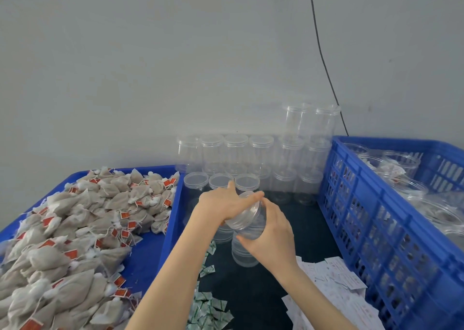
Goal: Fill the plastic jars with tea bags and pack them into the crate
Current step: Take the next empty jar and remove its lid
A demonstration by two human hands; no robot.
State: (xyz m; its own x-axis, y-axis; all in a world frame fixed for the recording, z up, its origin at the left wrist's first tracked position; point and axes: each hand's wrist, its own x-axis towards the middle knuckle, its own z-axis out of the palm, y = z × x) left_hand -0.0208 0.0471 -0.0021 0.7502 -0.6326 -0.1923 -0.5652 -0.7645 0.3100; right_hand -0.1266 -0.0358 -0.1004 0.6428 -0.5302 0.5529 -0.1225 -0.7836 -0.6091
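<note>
You've got one clear plastic jar (247,219) up off the dark worktop (296,229), tilted, lid end toward upper left. Your left hand (221,204) lies over the lid (242,213), fingers stretched flat across the top, index pointing up-right. Your right hand (272,234) wraps the jar body from the right and below, fingers curled round the smooth round wall. The jar looks empty, see-through, with a ribbed screw-lid rim.

Just under it stand more clear jars, partly hidden by your hands. Behind, a block of lidded empty jars (236,154) stands against the grey wall (150,66), two tiers high at the right corner. All are cylindrical, glossy and colourless.

On the left, a blue tray (150,254) holds a heap of tea bags (75,229): beige mesh pouches, soft and crumpled, with white strings and red paper tags. On the right is a blue crate (376,229) with slotted lattice walls; open-topped clear jars sit inside, some with bags in them.

On the worktop near your forearms lie small green-and-white sachets (208,307) and white printed slips (334,277) with red marking, scattered flat. A black cable (324,61) runs down the wall.
</note>
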